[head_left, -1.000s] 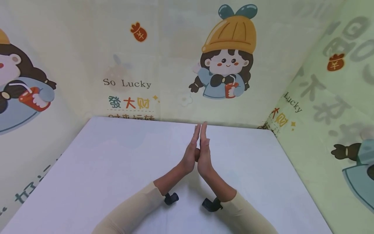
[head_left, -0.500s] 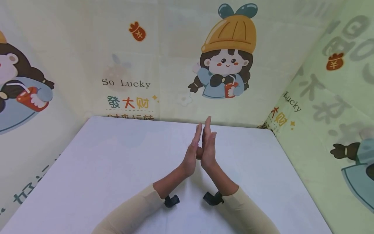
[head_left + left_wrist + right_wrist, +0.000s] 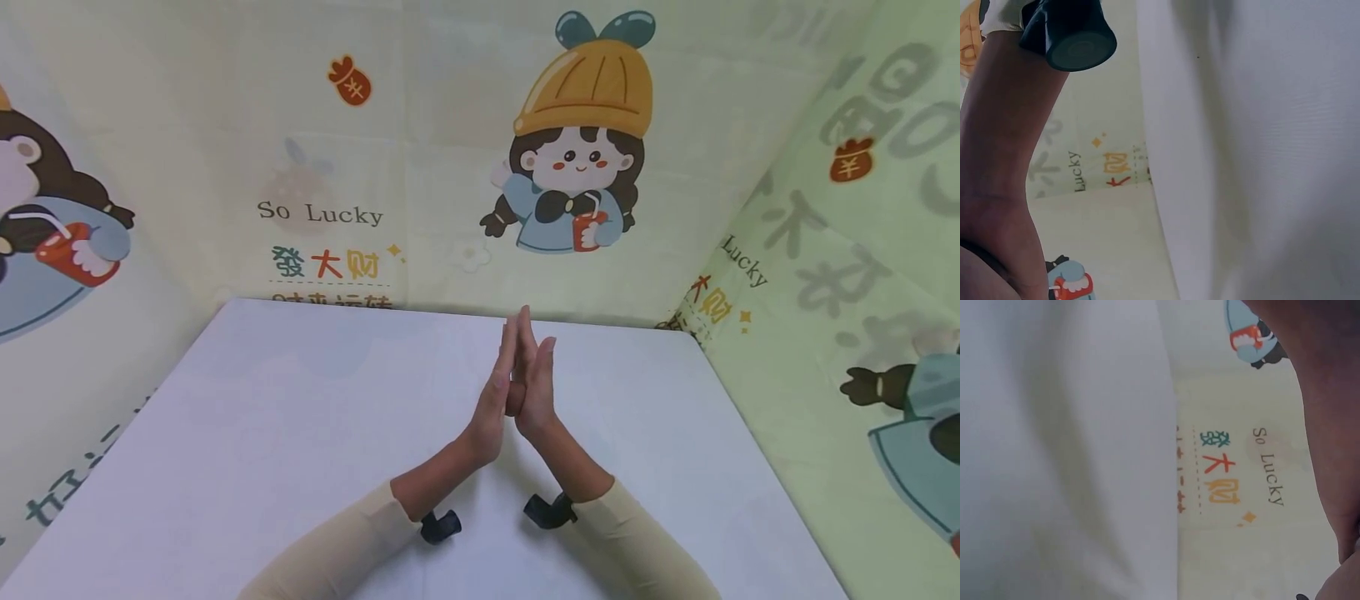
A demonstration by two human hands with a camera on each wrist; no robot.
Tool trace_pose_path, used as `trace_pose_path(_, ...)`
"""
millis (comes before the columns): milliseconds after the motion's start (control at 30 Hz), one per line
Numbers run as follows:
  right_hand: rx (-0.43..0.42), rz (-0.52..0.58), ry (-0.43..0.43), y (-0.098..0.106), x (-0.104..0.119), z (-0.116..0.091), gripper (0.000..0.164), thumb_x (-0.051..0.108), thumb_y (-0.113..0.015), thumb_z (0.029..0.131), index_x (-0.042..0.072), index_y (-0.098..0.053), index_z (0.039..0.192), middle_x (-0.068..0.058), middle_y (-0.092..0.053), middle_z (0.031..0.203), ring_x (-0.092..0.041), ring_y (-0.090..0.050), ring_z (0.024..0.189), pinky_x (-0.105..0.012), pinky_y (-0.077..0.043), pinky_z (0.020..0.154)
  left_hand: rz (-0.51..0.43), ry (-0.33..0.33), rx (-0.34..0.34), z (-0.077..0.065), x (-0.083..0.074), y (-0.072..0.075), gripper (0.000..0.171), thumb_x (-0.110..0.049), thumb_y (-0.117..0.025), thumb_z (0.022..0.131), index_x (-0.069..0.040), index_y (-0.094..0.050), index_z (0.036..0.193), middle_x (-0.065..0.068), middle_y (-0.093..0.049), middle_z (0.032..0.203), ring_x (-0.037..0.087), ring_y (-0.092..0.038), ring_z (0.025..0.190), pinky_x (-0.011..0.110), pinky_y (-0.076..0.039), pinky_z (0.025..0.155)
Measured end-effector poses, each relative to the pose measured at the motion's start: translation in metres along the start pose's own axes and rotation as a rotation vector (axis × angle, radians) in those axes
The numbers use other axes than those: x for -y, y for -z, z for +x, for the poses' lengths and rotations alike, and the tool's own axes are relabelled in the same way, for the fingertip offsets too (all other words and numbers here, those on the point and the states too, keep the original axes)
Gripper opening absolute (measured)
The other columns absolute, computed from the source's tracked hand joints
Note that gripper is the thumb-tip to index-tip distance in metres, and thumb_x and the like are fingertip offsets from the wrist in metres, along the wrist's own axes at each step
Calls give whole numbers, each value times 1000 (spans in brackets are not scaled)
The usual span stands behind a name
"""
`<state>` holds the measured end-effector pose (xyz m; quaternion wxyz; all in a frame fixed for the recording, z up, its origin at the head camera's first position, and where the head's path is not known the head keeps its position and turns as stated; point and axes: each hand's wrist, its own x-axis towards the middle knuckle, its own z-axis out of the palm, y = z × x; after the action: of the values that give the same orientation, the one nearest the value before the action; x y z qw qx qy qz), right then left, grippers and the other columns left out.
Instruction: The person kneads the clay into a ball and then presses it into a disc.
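In the head view my left hand (image 3: 489, 410) and right hand (image 3: 537, 395) stand upright, palm to palm, above the white table. Between the palms sits a small brown rounded lump (image 3: 514, 399), mostly covered by them. Fingers of both hands are straight and point away from me, their tips close together. The right thumb stands apart from its fingers. In the left wrist view a bare forearm (image 3: 1004, 131) fills the left side, while the right wrist view has bare skin of an arm (image 3: 1329, 394) along its right edge; the lump shows in neither.
A white table (image 3: 322, 417) lies under the hands, with their shadows on it. Printed cloth walls (image 3: 442, 167) with cartoon figures enclose its back and sides. Black wrist cameras hang under both arms, the left one (image 3: 441, 527) and the right one (image 3: 548, 511).
Over the second, the right hand has shifted slightly right against the lump, and its thumb now spreads wider. Its fingertips moved away from the left ones, then back towards them.
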<state>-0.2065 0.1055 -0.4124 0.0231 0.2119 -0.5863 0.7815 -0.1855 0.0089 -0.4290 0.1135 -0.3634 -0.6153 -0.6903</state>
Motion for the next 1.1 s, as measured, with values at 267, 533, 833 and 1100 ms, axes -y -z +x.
trace_pose_path(267,43,10,-3,-8,-2,-4,95,79,-12,101,16,1,170,7,0,176,-2,-43,139,-24,-37,108,-40,17,-55,3,-5,3,81,-59,-10,109,-6,4,168,-1,6,176,19,8,160,54,6,125)
trace_pose_path(533,50,-51,62,-17,-2,-9,99,79,-17,102,8,2,169,4,2,176,-17,3,161,-49,-1,127,-97,48,-132,12,-3,8,87,-67,-13,107,-7,-1,169,5,1,177,16,4,160,53,5,125)
trace_pose_path(833,83,-132,149,-22,2,-14,97,78,-12,102,9,3,168,4,4,176,-17,5,160,-52,4,126,-146,53,-160,22,8,15,89,-70,-17,106,-9,-3,170,4,2,177,16,5,160,55,6,124)
trace_pose_path(1100,92,-205,204,-24,4,-20,99,80,-11,100,10,5,168,5,5,176,-17,6,160,-58,6,123,-137,66,-114,21,16,20,75,-53,-17,109,-10,-4,170,4,0,177,14,4,160,58,4,124)
